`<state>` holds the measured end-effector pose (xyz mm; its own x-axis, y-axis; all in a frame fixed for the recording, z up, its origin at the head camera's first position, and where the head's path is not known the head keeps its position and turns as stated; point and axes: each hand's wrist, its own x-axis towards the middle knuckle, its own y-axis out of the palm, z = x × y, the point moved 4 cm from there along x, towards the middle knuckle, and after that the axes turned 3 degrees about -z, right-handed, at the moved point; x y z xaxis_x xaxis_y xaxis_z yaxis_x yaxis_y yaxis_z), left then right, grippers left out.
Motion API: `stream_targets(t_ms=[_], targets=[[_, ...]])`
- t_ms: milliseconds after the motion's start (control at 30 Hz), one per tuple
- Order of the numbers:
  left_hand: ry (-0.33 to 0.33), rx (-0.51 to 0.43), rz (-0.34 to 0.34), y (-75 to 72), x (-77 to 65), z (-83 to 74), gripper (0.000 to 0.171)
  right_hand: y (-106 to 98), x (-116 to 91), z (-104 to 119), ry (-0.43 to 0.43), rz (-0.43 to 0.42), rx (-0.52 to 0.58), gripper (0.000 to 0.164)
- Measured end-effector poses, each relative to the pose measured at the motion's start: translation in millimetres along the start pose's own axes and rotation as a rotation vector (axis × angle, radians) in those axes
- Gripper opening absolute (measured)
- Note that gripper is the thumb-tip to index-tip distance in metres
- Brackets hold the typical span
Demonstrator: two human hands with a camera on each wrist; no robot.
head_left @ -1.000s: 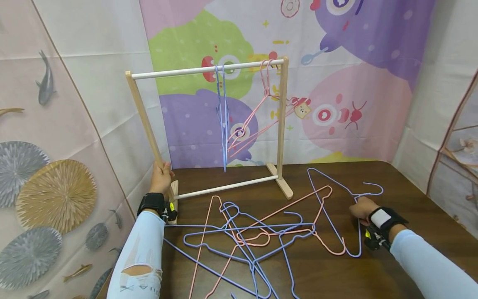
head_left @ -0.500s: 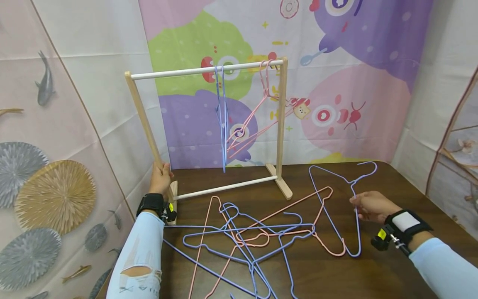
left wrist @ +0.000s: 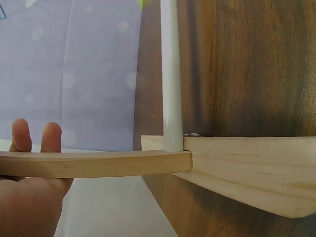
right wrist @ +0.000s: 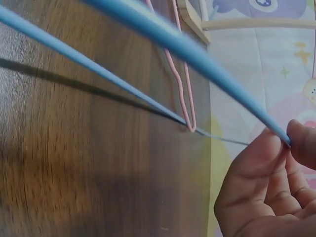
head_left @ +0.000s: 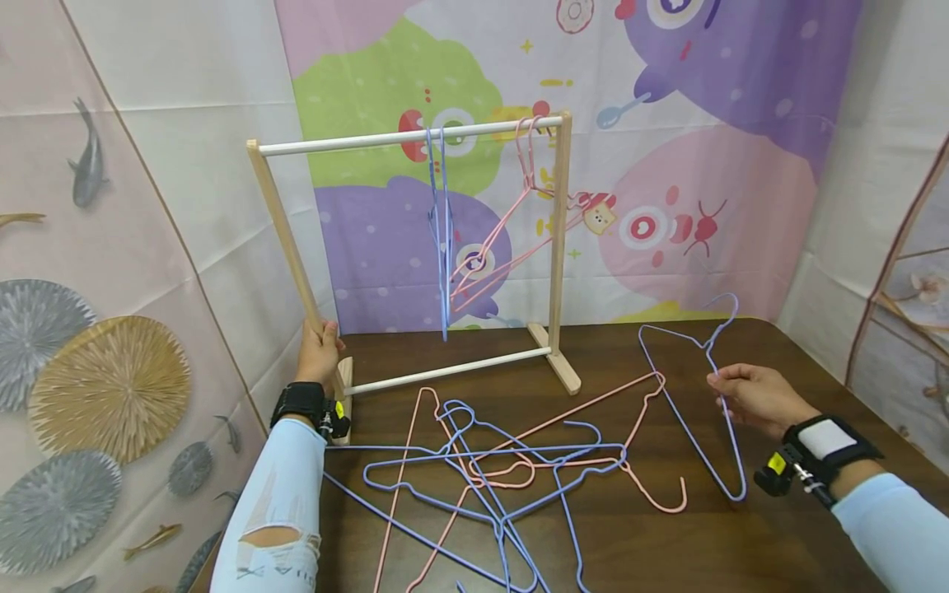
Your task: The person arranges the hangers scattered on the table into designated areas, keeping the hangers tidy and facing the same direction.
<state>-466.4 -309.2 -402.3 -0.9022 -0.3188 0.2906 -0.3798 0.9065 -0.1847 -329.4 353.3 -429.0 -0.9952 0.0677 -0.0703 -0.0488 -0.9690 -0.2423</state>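
Note:
My right hand pinches one arm of a blue clothes hanger at the right of the table, its hook pointing up and away. In the right wrist view thumb and finger meet on the blue hanger, which stands partly off the wood. With my left hand I grip the left wooden post of a small garment rack; the left wrist view shows fingers round the post. From the rack's white rail hang blue hangers mid-rail and pink hangers near the right post.
A tangled pile of blue hangers and pink hangers lies on the brown table before the rack. One pink hanger reaches right from the pile, near the held one. A printed cloth stands behind.
My right hand has raised the blue hanger and drawn it right, tilting it up off the table and away from the pink hanger. The left hand stays on the post.

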Motion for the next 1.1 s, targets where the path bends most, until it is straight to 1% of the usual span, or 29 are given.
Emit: stream_targets(t_ms=[100,233,300,467,533,600,700,800,1000,1100], targets=[[-0.004,-0.033,-0.002,0.3,0.6,0.7,0.013,-5,0,1,-0.008,-0.023,-0.009,0.009],[-0.004,-0.021,-0.002,-0.2,0.8,1.4,0.014,-9,0,3,-0.02,-0.055,-0.027,0.011],[0.002,0.001,0.0,-0.5,0.6,1.1,0.016,-9,1,5,-0.029,-0.064,-0.036,0.012],[0.018,0.047,0.004,-0.4,-0.4,-1.1,0.019,-4,-1,13,-0.058,-0.061,-0.051,0.018],[0.017,0.04,0.007,-0.4,-0.8,-1.7,0.019,0,-2,17,-0.073,-0.06,-0.063,0.021],[0.013,0.026,0.01,-0.6,-0.7,-1.6,0.018,4,-5,23,-0.087,-0.056,-0.052,0.022],[0.009,0.022,0.012,-1.2,0.0,-0.3,0.017,14,-10,35,-0.118,-0.03,-0.022,0.02],[0.013,0.03,0.013,-1.8,0.3,0.3,0.017,30,-19,52,-0.156,0.013,0.0,0.017],[0.014,0.04,0.019,-1.9,-0.2,-0.5,0.019,72,-44,93,-0.231,0.121,0.008,0.023],[0.012,0.047,0.023,-1.4,0.0,-0.7,0.02,95,-59,110,-0.23,0.203,0.035,0.024]])
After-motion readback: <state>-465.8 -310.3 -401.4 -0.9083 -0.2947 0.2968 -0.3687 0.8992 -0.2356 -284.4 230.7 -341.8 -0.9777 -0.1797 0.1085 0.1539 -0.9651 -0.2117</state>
